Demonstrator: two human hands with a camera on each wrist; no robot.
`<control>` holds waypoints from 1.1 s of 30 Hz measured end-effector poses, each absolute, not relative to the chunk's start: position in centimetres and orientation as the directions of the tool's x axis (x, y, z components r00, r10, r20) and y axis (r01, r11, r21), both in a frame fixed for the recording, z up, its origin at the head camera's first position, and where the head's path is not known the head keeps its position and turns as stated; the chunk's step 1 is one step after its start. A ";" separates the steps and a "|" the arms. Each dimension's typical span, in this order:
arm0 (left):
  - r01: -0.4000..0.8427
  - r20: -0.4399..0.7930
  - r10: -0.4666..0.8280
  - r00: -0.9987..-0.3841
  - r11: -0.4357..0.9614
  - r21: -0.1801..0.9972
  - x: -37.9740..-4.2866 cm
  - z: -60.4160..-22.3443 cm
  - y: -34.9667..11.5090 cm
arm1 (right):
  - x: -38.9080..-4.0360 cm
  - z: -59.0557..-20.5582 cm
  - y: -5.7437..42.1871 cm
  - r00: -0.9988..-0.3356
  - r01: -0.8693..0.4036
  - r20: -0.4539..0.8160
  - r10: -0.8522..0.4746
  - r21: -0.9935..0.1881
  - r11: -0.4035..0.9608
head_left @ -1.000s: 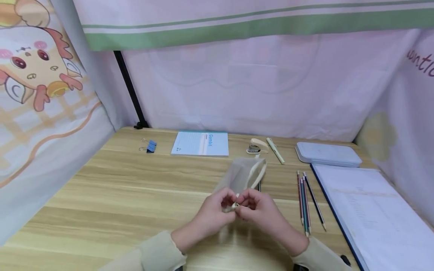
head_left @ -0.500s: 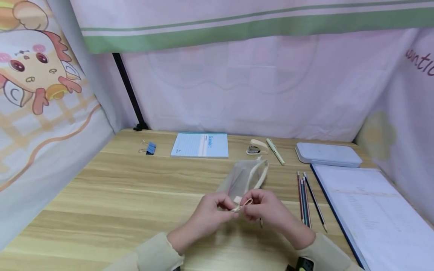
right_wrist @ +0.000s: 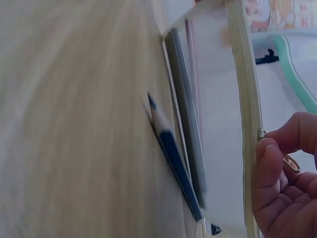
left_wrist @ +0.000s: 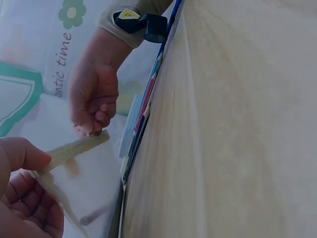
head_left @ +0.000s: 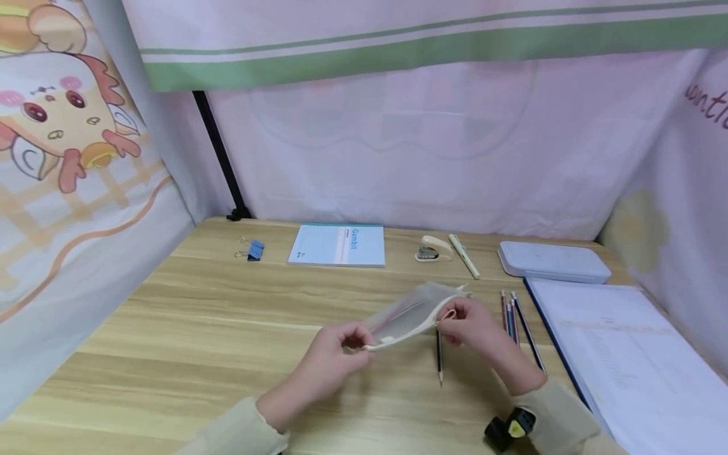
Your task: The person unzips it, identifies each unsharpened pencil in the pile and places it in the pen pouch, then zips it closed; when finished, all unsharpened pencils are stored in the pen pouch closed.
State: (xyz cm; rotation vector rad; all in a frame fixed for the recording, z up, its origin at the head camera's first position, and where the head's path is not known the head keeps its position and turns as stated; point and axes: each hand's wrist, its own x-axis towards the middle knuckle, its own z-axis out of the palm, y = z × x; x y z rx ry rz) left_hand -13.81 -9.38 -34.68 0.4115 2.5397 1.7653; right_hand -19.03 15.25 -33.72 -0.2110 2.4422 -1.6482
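Note:
A translucent pale zip pouch (head_left: 404, 316) is held up slightly off the table between both hands, its cream zipper edge stretched between them. My left hand (head_left: 327, 360) pinches the near left end of that edge. Farther along, my right hand (head_left: 474, 328) pinches the small zipper pull (right_wrist: 261, 134), with a cord loop (right_wrist: 292, 163) sticking out from its fingers. Slender items, one grey (right_wrist: 185, 114) and one pinkish, show through the pouch wall in the right wrist view. A dark pencil (head_left: 440, 363) lies on the table just under the right hand.
Several pencils (head_left: 529, 332) lie right of the right hand, beside a clipboard with papers (head_left: 620, 354). A pale case (head_left: 554, 261), a green pen (head_left: 464, 256), a stapler (head_left: 433, 249), a notebook (head_left: 337, 245) and a blue binder clip (head_left: 255, 250) line the back.
My hands, close together before, have moved apart. The right slid right and away with the zipper pull; the left shifted left. The pouch's zipper edge, looped earlier, is now drawn straighter.

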 end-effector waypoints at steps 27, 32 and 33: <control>0.000 0.030 -0.072 -0.997 0.390 0.921 -15.9 -34.8 -15.2 | -19.8 -34.7 18.1 -0.985 -0.005 -0.065 -0.158 -0.913 0.408; 0.004 0.036 -0.074 -0.997 0.387 0.922 -17.3 -34.9 -16.4 | -19.5 -35.1 17.5 -0.951 -0.007 -0.095 -0.293 -0.944 0.329; 0.001 0.030 -0.070 -0.997 0.386 0.922 -17.6 -35.0 -16.7 | -19.4 -35.2 17.3 -0.944 0.002 -0.108 -0.312 -0.946 0.323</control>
